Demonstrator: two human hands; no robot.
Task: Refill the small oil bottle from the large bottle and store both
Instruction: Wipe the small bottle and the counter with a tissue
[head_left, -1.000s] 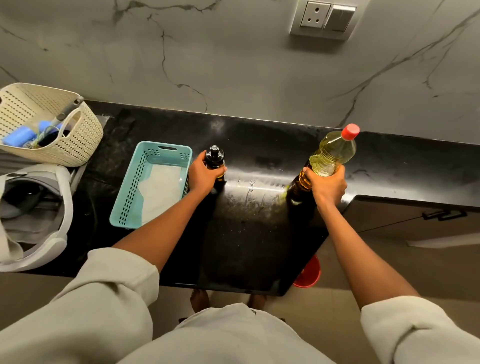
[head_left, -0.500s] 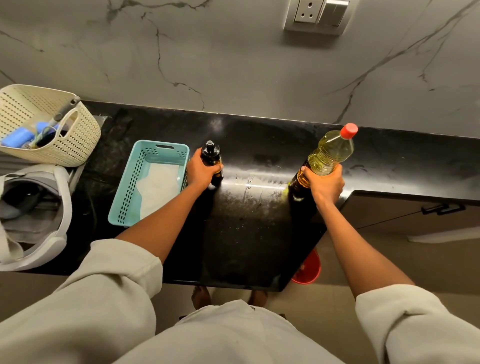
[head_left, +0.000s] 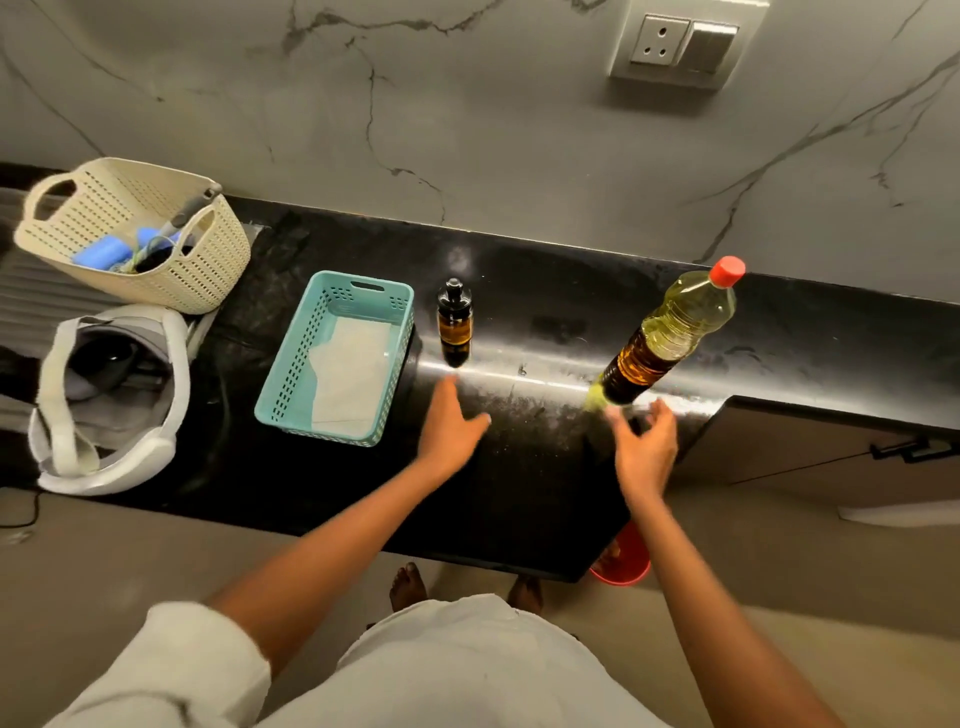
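Note:
The small dark oil bottle (head_left: 455, 322) with a black pump top stands upright on the black counter (head_left: 519, 467), just right of a teal basket. The large clear oil bottle (head_left: 670, 332) with a red cap stands upright further right, near the counter's corner. My left hand (head_left: 449, 426) hovers open a little in front of the small bottle, not touching it. My right hand (head_left: 644, 447) is open just in front of the large bottle's base, apart from it and slightly blurred.
A teal basket (head_left: 291, 384) lined with white paper sits left of the small bottle. A cream perforated basket (head_left: 208, 270) with tools and a white headset (head_left: 104, 400) are at far left. A red bucket (head_left: 631, 566) is on the floor below the counter edge.
Both hands have let go of their bottles and drawn back toward me. The two bottles now stand free on the counter.

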